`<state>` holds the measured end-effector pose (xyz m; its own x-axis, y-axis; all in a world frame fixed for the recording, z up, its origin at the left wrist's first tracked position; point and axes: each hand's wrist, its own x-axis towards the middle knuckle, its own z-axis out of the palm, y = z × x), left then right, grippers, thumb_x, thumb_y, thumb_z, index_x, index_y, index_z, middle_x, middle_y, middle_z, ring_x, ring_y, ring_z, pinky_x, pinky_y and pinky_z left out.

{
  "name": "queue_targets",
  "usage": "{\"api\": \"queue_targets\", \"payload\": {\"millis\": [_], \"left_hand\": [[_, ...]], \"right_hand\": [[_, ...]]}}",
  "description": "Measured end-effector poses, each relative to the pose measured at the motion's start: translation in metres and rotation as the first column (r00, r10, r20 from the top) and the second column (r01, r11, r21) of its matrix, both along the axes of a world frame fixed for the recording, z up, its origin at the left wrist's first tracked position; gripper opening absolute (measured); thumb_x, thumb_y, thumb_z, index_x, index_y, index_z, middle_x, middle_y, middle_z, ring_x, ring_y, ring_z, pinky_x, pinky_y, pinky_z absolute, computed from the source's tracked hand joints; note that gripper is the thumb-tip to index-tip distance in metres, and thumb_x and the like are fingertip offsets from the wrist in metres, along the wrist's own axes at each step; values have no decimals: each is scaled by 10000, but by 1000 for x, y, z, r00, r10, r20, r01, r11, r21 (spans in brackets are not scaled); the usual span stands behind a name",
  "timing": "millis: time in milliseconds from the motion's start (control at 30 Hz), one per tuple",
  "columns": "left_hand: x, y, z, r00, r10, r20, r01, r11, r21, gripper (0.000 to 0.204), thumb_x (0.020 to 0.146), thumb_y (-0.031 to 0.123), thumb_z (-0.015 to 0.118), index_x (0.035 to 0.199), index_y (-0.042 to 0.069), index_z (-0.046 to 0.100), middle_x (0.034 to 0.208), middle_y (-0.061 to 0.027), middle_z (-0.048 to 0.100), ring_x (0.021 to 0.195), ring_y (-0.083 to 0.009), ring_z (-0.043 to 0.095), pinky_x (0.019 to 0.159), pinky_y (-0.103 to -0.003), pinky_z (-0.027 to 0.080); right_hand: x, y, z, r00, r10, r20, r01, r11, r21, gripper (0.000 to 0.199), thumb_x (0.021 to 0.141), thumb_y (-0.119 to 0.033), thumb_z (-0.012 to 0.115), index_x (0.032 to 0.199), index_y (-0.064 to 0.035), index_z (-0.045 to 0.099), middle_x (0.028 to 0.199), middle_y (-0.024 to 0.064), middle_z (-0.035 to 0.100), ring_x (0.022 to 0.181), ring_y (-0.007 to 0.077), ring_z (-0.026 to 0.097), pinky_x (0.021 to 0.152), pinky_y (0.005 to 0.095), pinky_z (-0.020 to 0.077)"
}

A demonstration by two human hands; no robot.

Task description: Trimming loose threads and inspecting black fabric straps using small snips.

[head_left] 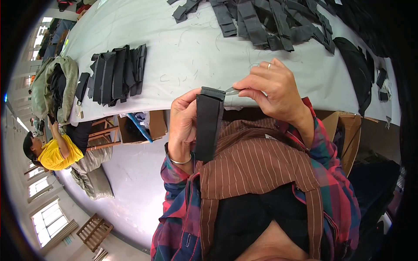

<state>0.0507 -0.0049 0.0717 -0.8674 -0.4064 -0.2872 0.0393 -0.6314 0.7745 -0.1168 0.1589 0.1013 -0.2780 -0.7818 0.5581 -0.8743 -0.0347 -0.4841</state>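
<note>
My left hand (183, 126) grips a folded black fabric strap piece (208, 124), held upright in front of my chest. My right hand (272, 89) pinches a small metal thread snipper (232, 91) whose tip touches the top edge of the strap. A ring shows on a finger of my right hand and a silver bangle on my left wrist. Both hands hover just over the near edge of the grey worktable (183, 43).
A stack of black strap pieces (115, 74) lies on the table at left; a heap of grey straps (270, 21) lies at the far side. Black bags (359, 71) sit at right. Cardboard boxes (146, 126) stand under the table. A person in yellow (54, 152) sits at left.
</note>
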Motion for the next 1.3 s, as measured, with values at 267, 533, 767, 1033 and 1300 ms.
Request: {"api": "queue_targets", "payload": {"millis": [267, 533, 767, 1033, 1300], "left_hand": [[2, -3, -3, 1000, -23, 17, 23, 1000, -19, 243, 851, -11, 543, 1076, -76, 604, 869, -126, 682, 667, -126, 660, 584, -211, 551], [0, -3, 0, 994, -92, 57, 95, 994, -50, 212, 873, 14, 550, 1053, -67, 627, 837, -74, 674, 659, -71, 617, 554, -172, 483], [1, -10, -10, 994, -104, 28, 104, 994, 22, 249, 833, 6, 555, 1061, -89, 594, 835, -112, 670, 648, -133, 647, 588, -223, 540], [-1, -9, -7, 993, -111, 40, 111, 994, 4, 241, 839, 13, 556, 1056, -80, 603, 832, -106, 671, 657, -127, 646, 585, -218, 537], [-1, -6, -4, 988, -128, 92, 131, 991, -30, 224, 848, 26, 555, 1036, -83, 606, 809, -109, 668, 614, -126, 633, 549, -218, 522]], "right_hand": [[3, -1, 0, 997, -18, -71, 18, 1000, 5, 160, 695, -195, 742, 824, -133, 671, 622, 2, 496, 602, 203, 477, 583, 326, 307], [1, -2, -3, 995, 64, 72, -66, 998, 24, 154, 702, -176, 724, 834, -116, 672, 665, 5, 562, 615, 201, 481, 593, 324, 312], [-3, 1, -1, 997, 67, 49, -68, 998, 17, 156, 701, -176, 727, 838, -123, 675, 664, 0, 564, 611, 200, 477, 591, 320, 306], [-1, 4, 1, 998, 0, -70, 2, 1000, 25, 175, 676, -195, 747, 821, -132, 673, 653, -9, 539, 608, 194, 469, 590, 322, 307], [-2, 3, -3, 996, 85, -40, -84, 996, 14, 186, 656, -216, 762, 800, -142, 669, 657, -16, 528, 634, 187, 465, 614, 315, 310]]}}
